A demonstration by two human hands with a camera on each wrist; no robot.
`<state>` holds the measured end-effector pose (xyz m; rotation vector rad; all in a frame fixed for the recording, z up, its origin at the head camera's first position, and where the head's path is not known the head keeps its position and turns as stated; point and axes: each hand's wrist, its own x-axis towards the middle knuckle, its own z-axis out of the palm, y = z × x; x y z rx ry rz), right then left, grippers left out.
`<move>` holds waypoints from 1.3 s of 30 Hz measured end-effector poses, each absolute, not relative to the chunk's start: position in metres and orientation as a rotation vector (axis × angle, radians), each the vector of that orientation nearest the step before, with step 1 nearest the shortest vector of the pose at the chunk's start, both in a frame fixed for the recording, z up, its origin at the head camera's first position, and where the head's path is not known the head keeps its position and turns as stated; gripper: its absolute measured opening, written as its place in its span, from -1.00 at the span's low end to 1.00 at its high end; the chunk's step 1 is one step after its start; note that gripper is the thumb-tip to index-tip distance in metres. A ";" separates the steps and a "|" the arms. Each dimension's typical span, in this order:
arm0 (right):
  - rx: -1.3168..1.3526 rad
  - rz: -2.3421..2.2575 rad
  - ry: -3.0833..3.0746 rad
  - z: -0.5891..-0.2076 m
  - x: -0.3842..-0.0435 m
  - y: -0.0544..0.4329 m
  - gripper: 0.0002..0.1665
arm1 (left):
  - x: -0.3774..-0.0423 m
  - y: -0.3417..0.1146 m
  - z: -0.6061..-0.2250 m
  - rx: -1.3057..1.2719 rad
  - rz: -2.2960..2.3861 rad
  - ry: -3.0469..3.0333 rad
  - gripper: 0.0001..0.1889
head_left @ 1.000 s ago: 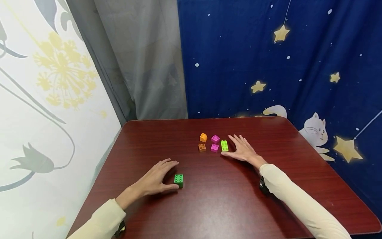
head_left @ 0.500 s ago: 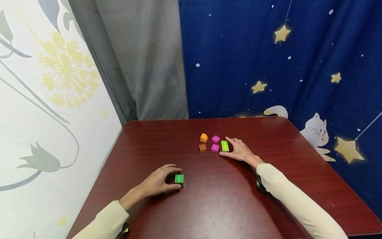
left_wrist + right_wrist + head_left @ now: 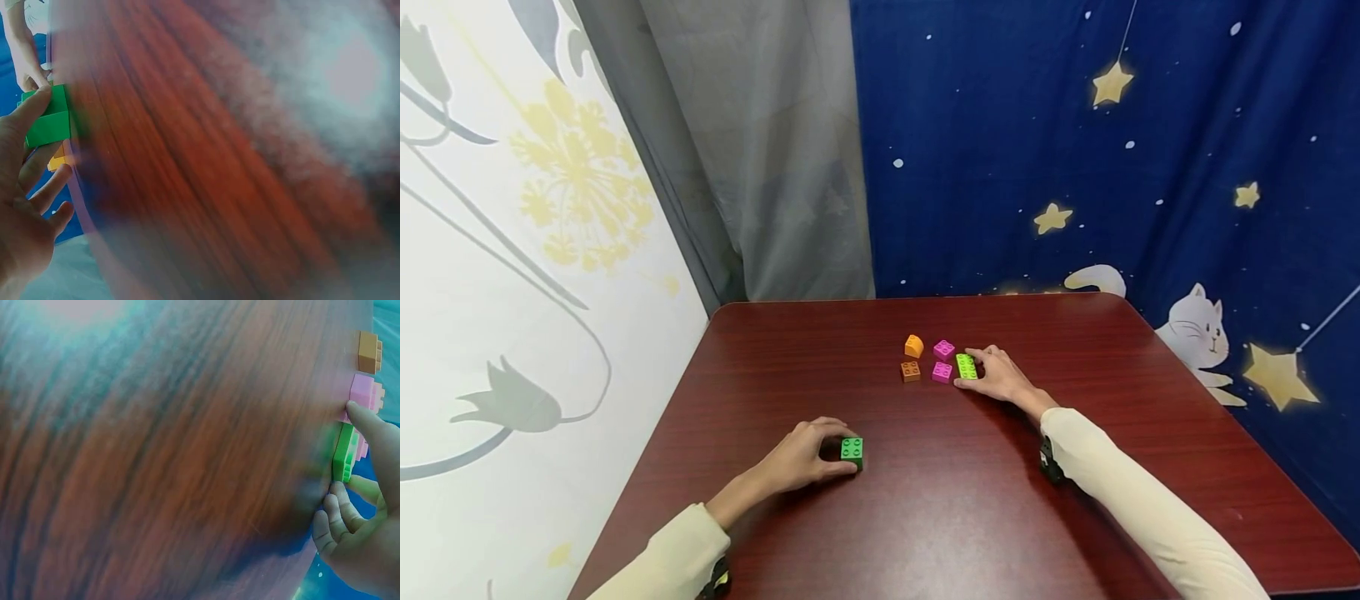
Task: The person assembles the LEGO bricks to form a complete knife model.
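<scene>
My left hand (image 3: 805, 457) pinches a green toy brick (image 3: 852, 450) near the table's front. In the left wrist view the thumb lies across the green brick (image 3: 50, 125), with a finger behind it and the other fingers spread loosely. Farther off, my right hand (image 3: 1002, 377) has thumb and fingertips round the two ends of a long lime-green brick (image 3: 966, 367), studs up on the table. The right wrist view shows the thumb beside one end of this lime-green brick (image 3: 344, 453) and a fingertip at the other.
Left of the lime-green brick lie two magenta bricks (image 3: 942, 372), a brown brick (image 3: 911, 372) and an orange brick with a curved side (image 3: 913, 346). All rest on the dark red wooden table (image 3: 775, 350). A white wall (image 3: 625, 333) borders the left side; curtains (image 3: 970, 150) hang behind.
The left fingers have curled in and closed on the green brick. The right fingers have drawn in from a wide spread to the ends of the lime-green brick. The bricks remain in place.
</scene>
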<state>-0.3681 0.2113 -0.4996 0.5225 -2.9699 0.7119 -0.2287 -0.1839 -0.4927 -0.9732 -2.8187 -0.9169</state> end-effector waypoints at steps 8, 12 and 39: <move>0.619 0.742 -2.942 -0.500 -0.370 0.215 -0.17 | -0.236 -0.182 -0.493 -0.946 -0.952 -2.810 -0.60; 0.602 0.771 -2.941 -0.499 -0.369 0.213 -0.20 | -0.242 -0.181 -0.496 -0.937 -0.961 -2.792 -0.60; 0.598 0.828 -2.840 -0.493 -0.352 0.213 -0.60 | -0.272 -0.173 -0.494 -0.806 -1.048 -2.866 -0.57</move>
